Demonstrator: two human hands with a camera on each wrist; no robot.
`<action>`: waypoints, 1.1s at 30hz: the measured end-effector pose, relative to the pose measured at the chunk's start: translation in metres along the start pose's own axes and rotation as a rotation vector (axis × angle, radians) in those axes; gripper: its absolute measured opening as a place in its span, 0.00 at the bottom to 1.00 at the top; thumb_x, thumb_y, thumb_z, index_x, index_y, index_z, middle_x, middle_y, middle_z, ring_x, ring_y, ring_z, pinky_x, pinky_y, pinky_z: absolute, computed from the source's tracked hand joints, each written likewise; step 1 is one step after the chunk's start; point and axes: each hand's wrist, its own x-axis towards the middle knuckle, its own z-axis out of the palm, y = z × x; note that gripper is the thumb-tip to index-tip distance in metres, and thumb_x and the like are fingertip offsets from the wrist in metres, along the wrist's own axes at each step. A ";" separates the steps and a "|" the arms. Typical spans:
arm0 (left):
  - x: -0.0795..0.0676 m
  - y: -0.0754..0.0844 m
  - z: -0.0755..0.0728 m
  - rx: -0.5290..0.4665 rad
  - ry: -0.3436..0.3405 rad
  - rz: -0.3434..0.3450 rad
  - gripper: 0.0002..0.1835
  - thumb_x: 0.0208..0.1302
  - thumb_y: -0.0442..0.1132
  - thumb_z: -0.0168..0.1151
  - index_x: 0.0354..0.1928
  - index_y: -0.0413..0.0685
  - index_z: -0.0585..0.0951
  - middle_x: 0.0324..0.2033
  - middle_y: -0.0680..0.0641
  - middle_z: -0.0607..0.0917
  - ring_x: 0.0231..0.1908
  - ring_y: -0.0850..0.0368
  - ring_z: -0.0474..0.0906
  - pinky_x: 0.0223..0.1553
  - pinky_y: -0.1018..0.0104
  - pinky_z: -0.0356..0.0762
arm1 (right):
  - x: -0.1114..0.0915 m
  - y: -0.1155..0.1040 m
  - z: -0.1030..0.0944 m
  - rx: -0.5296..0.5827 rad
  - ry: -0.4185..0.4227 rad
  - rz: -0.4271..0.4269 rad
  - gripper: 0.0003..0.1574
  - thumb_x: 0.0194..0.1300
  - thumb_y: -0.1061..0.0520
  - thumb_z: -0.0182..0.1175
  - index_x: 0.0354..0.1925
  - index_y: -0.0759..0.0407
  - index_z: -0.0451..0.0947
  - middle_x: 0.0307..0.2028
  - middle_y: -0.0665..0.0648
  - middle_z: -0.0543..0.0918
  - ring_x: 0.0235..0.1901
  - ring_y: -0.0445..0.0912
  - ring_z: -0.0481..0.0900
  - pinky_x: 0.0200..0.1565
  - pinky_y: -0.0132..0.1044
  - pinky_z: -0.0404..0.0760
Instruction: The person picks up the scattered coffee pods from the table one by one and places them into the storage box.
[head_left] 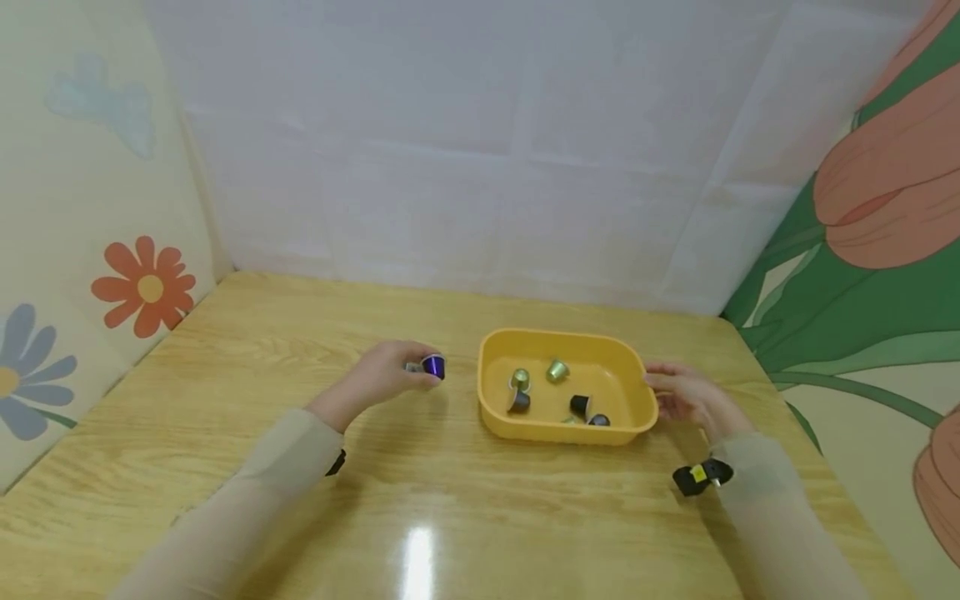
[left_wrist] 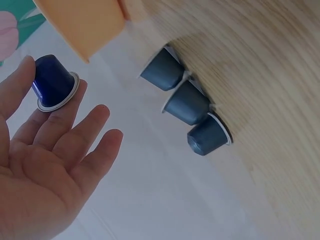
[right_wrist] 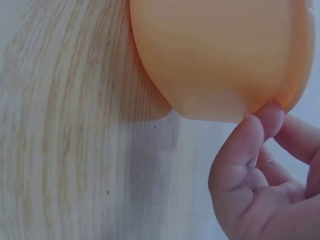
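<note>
Between thumb and fingertips, my left hand pinches a shiny blue coffee capsule by its sides, left of a yellow plastic bin. Its other fingers spread loosely in the left wrist view. Beyond them, three dark coffee capsules lie in a row on the table; in the head view the hand mostly hides them. At the bin's right end, my right hand grips the rim, with curled fingers against the outer wall. Inside lie green capsules and dark capsules.
The wooden table carries the bin and capsules. A white cloth hangs behind it. Flower-printed panels stand at the left and right sides. A black wrist strap sits at the right cuff.
</note>
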 end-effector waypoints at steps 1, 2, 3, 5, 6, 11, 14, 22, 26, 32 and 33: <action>0.001 0.001 0.001 0.000 0.000 0.003 0.27 0.65 0.42 0.66 0.62 0.38 0.75 0.57 0.37 0.79 0.58 0.39 0.72 0.56 0.45 0.72 | 0.000 0.000 0.000 -0.002 0.001 0.000 0.35 0.74 0.59 0.51 0.71 0.71 0.51 0.33 0.51 0.81 0.30 0.43 0.80 0.33 0.35 0.83; 0.001 0.001 0.002 -0.003 0.001 0.009 0.27 0.65 0.43 0.66 0.62 0.38 0.75 0.57 0.37 0.78 0.59 0.39 0.72 0.57 0.44 0.72 | 0.000 0.001 0.000 -0.005 0.000 -0.002 0.35 0.74 0.59 0.51 0.71 0.71 0.50 0.33 0.51 0.81 0.30 0.43 0.80 0.33 0.35 0.83; 0.002 0.002 0.003 -0.005 0.003 0.012 0.27 0.64 0.43 0.66 0.62 0.38 0.76 0.58 0.37 0.78 0.59 0.39 0.72 0.58 0.44 0.71 | 0.000 0.001 -0.001 0.002 -0.006 -0.010 0.34 0.74 0.59 0.51 0.70 0.71 0.52 0.33 0.51 0.81 0.30 0.43 0.80 0.33 0.35 0.83; 0.002 0.004 0.005 -0.005 0.003 0.022 0.27 0.64 0.43 0.66 0.62 0.38 0.76 0.58 0.37 0.78 0.59 0.39 0.72 0.58 0.44 0.71 | 0.001 0.002 -0.001 0.006 -0.010 -0.015 0.33 0.74 0.59 0.52 0.69 0.71 0.53 0.33 0.51 0.81 0.29 0.43 0.80 0.33 0.34 0.83; 0.002 0.005 0.006 -0.007 0.002 0.026 0.26 0.64 0.43 0.66 0.62 0.38 0.76 0.58 0.37 0.78 0.59 0.40 0.72 0.58 0.45 0.71 | 0.001 0.003 -0.001 0.010 -0.012 -0.017 0.32 0.74 0.59 0.52 0.69 0.70 0.55 0.33 0.51 0.81 0.29 0.43 0.80 0.32 0.34 0.83; 0.006 0.013 0.006 -0.003 -0.029 0.049 0.25 0.65 0.42 0.66 0.61 0.39 0.77 0.56 0.39 0.80 0.57 0.42 0.74 0.56 0.47 0.73 | 0.001 0.002 -0.001 0.015 -0.011 -0.017 0.32 0.74 0.59 0.52 0.69 0.69 0.55 0.33 0.51 0.81 0.29 0.42 0.80 0.32 0.34 0.83; 0.009 0.017 0.006 -0.021 -0.054 0.037 0.25 0.65 0.42 0.66 0.62 0.42 0.76 0.57 0.40 0.79 0.52 0.45 0.77 0.51 0.50 0.78 | 0.001 0.002 -0.001 0.003 -0.012 -0.019 0.33 0.74 0.59 0.51 0.70 0.70 0.53 0.33 0.50 0.81 0.29 0.42 0.80 0.31 0.34 0.82; 0.014 0.031 0.005 -0.076 -0.112 0.008 0.27 0.66 0.44 0.65 0.65 0.45 0.74 0.56 0.41 0.80 0.48 0.50 0.79 0.38 0.59 0.82 | 0.000 0.002 -0.002 0.018 -0.016 -0.008 0.29 0.74 0.59 0.52 0.67 0.68 0.57 0.33 0.51 0.81 0.30 0.43 0.80 0.32 0.35 0.83; 0.020 0.038 0.005 -0.063 -0.122 0.042 0.28 0.66 0.45 0.65 0.66 0.46 0.74 0.55 0.42 0.81 0.48 0.50 0.78 0.39 0.58 0.80 | 0.000 0.002 -0.003 0.023 -0.027 -0.024 0.22 0.74 0.59 0.52 0.62 0.64 0.65 0.32 0.51 0.81 0.29 0.43 0.80 0.32 0.34 0.83; 0.025 0.046 0.007 -0.055 -0.116 0.072 0.28 0.66 0.45 0.65 0.66 0.43 0.73 0.56 0.43 0.80 0.56 0.48 0.76 0.55 0.51 0.75 | 0.000 0.003 -0.002 0.036 -0.039 -0.032 0.14 0.73 0.61 0.51 0.55 0.60 0.70 0.32 0.51 0.81 0.29 0.43 0.80 0.32 0.35 0.83; 0.026 0.047 0.007 -0.058 -0.113 0.073 0.29 0.66 0.44 0.65 0.66 0.42 0.72 0.56 0.42 0.80 0.56 0.47 0.76 0.56 0.50 0.75 | 0.000 0.002 -0.002 0.036 -0.040 -0.033 0.14 0.73 0.61 0.51 0.56 0.61 0.69 0.32 0.51 0.81 0.29 0.43 0.80 0.32 0.35 0.82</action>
